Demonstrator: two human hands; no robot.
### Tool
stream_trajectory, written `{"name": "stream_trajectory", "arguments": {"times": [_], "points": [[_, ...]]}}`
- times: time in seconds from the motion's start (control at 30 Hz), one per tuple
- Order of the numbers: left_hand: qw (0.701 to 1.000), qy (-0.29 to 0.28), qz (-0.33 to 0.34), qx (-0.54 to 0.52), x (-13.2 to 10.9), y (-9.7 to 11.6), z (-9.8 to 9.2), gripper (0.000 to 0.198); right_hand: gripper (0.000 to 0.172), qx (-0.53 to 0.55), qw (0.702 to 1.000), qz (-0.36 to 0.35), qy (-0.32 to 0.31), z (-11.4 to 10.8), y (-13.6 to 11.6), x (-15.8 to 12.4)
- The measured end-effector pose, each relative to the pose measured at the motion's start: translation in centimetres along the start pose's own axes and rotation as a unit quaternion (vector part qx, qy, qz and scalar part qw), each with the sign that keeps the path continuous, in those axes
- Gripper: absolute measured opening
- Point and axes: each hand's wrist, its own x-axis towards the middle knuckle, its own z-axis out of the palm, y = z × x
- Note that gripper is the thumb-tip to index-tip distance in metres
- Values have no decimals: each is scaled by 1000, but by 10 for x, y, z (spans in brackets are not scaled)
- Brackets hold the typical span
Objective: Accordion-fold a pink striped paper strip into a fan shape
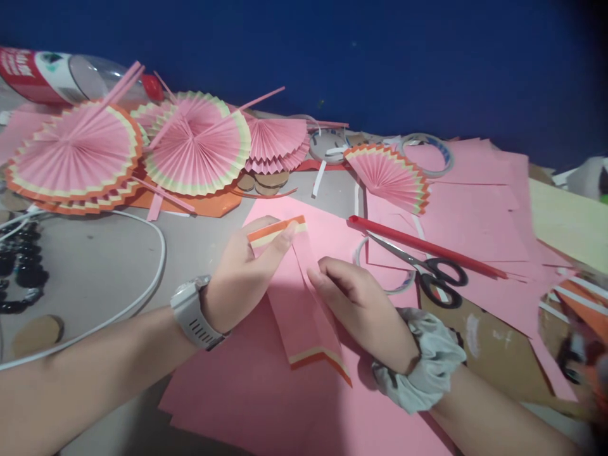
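Note:
A pleated strip of pink paper [299, 304] with cream and orange borders at both ends lies across a large pink sheet [247, 386]. My left hand [242, 269], with a white watch on its wrist, pinches the strip's far end between thumb and fingers. My right hand [361, 301], a grey scrunchie on its wrist, presses its curled fingers onto the folds near the strip's middle. Both hands grip the same folded paper.
Finished pink paper fans [76, 155] [199, 149] [384, 174] lie at the back. Scissors [427, 269] and a red stick [427, 246] rest to the right beside tape rolls [427, 155]. A white cable [142, 285], black beads [21, 269] and a plastic bottle [52, 76] are on the left.

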Motion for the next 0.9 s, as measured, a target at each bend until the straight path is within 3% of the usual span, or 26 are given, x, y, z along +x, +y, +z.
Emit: {"name": "stream_trajectory", "arguments": {"times": [0.17,0.47,0.9], "points": [[1000,21,-13,-2,0,1,-1,22,36,-4,1000,-5,-5,-1,-1,0],[996,-66,-33,53,0,5,1,21,35,-18,999,11,30,1,-1,-1],[999,-46,-28,3,1,4,0,20,37,-34,999,4,10,2,0,-2]]}}
